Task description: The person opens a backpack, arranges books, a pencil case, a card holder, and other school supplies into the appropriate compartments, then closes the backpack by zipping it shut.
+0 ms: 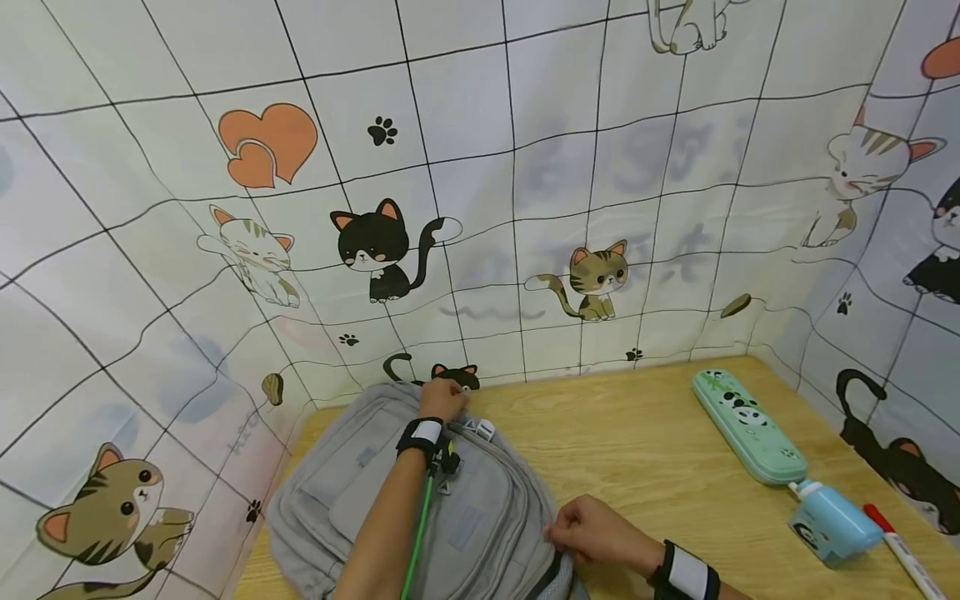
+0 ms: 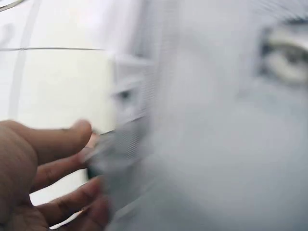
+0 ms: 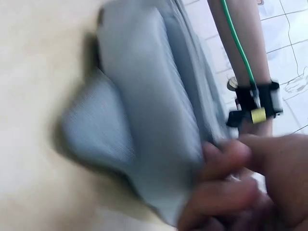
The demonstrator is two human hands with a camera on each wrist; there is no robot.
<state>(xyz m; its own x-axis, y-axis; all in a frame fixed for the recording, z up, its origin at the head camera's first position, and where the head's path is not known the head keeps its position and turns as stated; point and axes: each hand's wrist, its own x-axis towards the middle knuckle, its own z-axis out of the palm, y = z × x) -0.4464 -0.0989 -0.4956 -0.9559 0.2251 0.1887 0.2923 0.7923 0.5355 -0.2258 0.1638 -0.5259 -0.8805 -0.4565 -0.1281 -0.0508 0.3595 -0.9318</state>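
Observation:
A grey backpack [image 1: 465,492] lies on the wooden table. At its top end, the left hand [image 1: 444,400] reaches across it; in the left wrist view the thumb and curled fingers of that hand [image 2: 53,178] grip grey fabric at the edge of the backpack [image 2: 216,144]. Lower down, the right hand [image 1: 600,529] pinches the bag's right side. Blur covers much of the right wrist view, where the curled fingers of the right hand [image 3: 240,183] hold the edge of the backpack [image 3: 149,91] beside a long fold. What lies inside the bag is hidden.
On the right of the table [image 1: 600,442] are a mint-green panda case [image 1: 750,425], a light-blue bottle [image 1: 836,521] and a red-capped marker [image 1: 903,550]. Sheeting [image 1: 465,167] printed with cats and a grid stands behind and at both sides. A green cable [image 1: 420,533] runs along the left forearm.

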